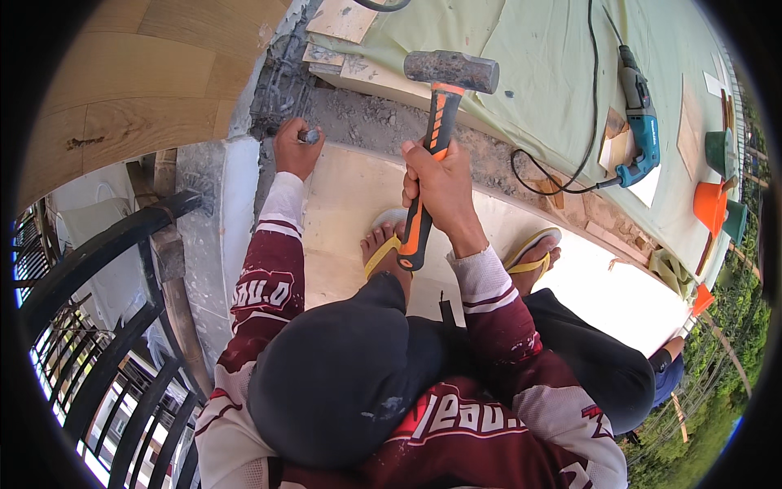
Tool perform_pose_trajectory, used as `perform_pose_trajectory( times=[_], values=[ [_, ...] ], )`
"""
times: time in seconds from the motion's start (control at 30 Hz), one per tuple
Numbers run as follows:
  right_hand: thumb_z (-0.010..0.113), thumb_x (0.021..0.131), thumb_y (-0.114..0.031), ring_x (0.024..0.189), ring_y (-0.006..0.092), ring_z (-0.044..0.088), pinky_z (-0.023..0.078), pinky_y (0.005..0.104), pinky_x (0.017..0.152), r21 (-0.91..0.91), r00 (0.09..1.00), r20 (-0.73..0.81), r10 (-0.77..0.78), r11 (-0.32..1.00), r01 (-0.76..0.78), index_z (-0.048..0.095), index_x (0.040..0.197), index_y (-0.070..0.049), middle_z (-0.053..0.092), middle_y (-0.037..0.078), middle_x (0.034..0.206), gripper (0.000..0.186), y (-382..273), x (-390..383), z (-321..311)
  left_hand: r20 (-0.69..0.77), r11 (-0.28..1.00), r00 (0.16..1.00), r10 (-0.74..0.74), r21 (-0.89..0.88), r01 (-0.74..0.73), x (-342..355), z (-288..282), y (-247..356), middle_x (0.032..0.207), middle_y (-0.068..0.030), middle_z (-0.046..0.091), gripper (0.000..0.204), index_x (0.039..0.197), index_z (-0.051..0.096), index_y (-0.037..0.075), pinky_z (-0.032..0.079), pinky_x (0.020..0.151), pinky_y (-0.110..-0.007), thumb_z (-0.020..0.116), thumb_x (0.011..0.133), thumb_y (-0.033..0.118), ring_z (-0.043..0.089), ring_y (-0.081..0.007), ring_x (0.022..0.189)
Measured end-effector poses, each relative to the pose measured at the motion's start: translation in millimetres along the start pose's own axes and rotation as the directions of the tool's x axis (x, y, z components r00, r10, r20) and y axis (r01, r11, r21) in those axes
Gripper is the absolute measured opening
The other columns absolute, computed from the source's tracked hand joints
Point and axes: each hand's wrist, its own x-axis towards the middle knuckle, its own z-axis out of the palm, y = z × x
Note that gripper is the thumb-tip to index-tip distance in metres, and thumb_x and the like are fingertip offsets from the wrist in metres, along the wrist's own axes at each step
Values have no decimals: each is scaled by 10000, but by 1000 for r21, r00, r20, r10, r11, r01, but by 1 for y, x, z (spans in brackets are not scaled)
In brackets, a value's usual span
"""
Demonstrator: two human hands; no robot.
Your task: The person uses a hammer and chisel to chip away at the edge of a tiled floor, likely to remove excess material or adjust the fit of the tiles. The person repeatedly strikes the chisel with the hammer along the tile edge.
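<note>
My right hand [440, 183] is wrapped round the orange and black handle of a club hammer [450, 70]. Its grey steel head is raised, lying crosswise above the dusty strip. To the left, my left hand [296, 150] is closed round a metal chisel [309, 136]. The chisel's round struck end shows above the fist, while its tip is hidden. That fist is held by the broken concrete edge [281, 90], where the wood-look surface, the white wall corner and a rubble-strewn channel [358, 114] meet.
A teal power drill [643, 138] with a black cable [593, 98] lies on a pale green sheet [529, 57] at right. Beyond are an orange tub [709, 208] and green tubs. A black railing [90, 261] stands left. My sandalled feet are on a pale step; another person shows at lower right.
</note>
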Motion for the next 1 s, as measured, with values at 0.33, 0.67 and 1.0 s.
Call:
perform_pose_trajectory(
  times=[0.33, 0.67, 1.0],
  values=[
    [596, 943, -101, 433, 69, 448, 437, 270, 356, 459, 907, 215, 363, 782, -422, 448, 842, -117, 451, -33, 614, 180, 62, 19, -23, -49, 997, 998, -41, 69, 45, -33, -8, -1, 1329, -218, 544, 551, 1279, 512, 1, 376, 1092, -450, 704, 765, 47, 485, -397, 1281],
    [594, 942, -100, 438, 60, 413, 402, 276, 370, 358, 693, 472, 545, 599, -716, 440, 821, -127, 436, -47, 615, 198, 41, 15, 14, -114, 956, 949, -293, -56, 288, -130, -23, 29, 1478, -242, 433, 665, 1449, 381, -47, 313, 1159, -442, 615, 829, 16, 411, -381, 1388],
    [625, 906, -66, 440, 69, 419, 402, 276, 354, 212, 677, 546, 493, 701, -681, 425, 834, -95, 443, -25, 640, 215, 76, 9, 11, -70, 895, 896, -438, -127, 427, -163, -58, 34, 1443, -236, 464, 528, 1386, 444, -64, 325, 1166, -414, 560, 871, -63, 438, -323, 1374]
  ],
)
